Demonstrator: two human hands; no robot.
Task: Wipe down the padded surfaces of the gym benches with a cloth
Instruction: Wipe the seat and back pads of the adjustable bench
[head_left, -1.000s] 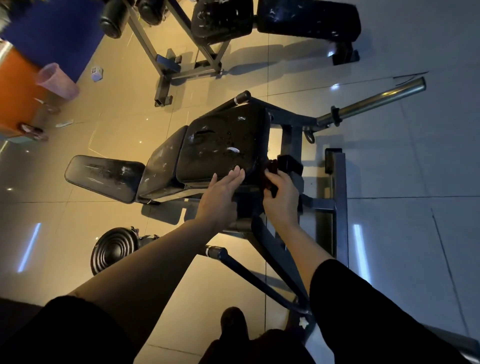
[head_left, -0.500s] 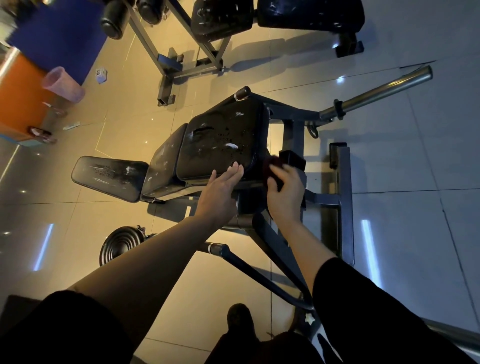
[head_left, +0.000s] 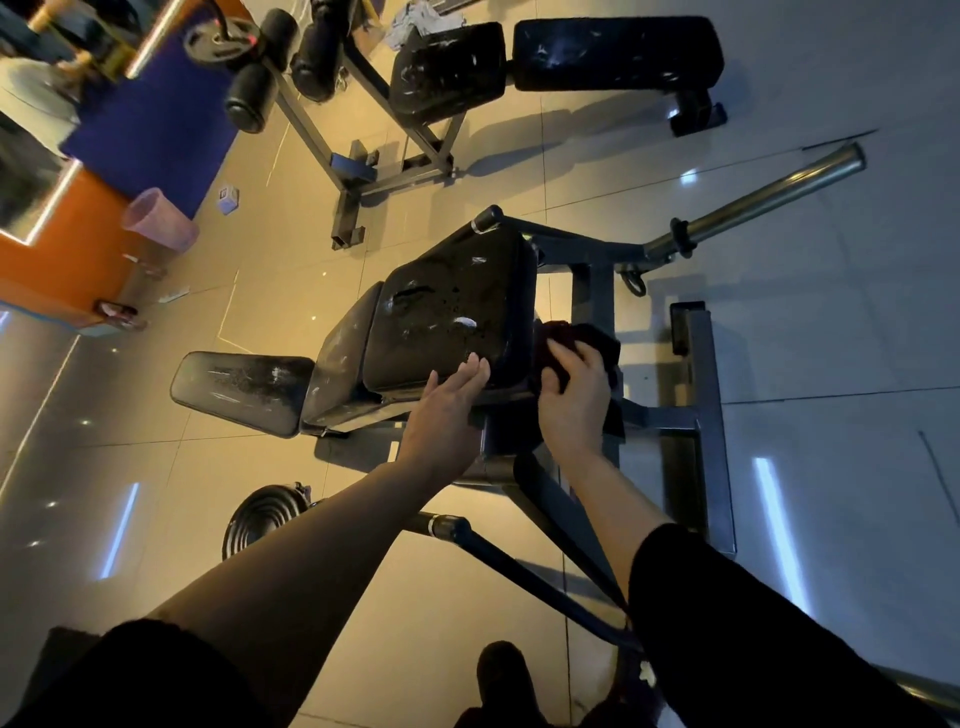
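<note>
Head view: left hand (head_left: 447, 410) lies flat on the pad (head_left: 447, 306), fingers spread, likely steadying it, while right hand (head_left: 574, 395) at three o'clock pinches the cloth (head_left: 582, 338) against its side edge.

- Glossy pale floor tiles (head_left: 857, 364), with thin dark grout lines.
- Warm amber light on the left of the floor, cooler grey on the right; bright strip-light reflections (head_left: 774, 514) on the tiles.
- An orange counter (head_left: 62, 270) at far left, a blue mat (head_left: 150, 130) beside it.
- A pink bin (head_left: 158, 221) on the floor near the counter.
- A small box (head_left: 227, 199) just beyond the bin.
</note>
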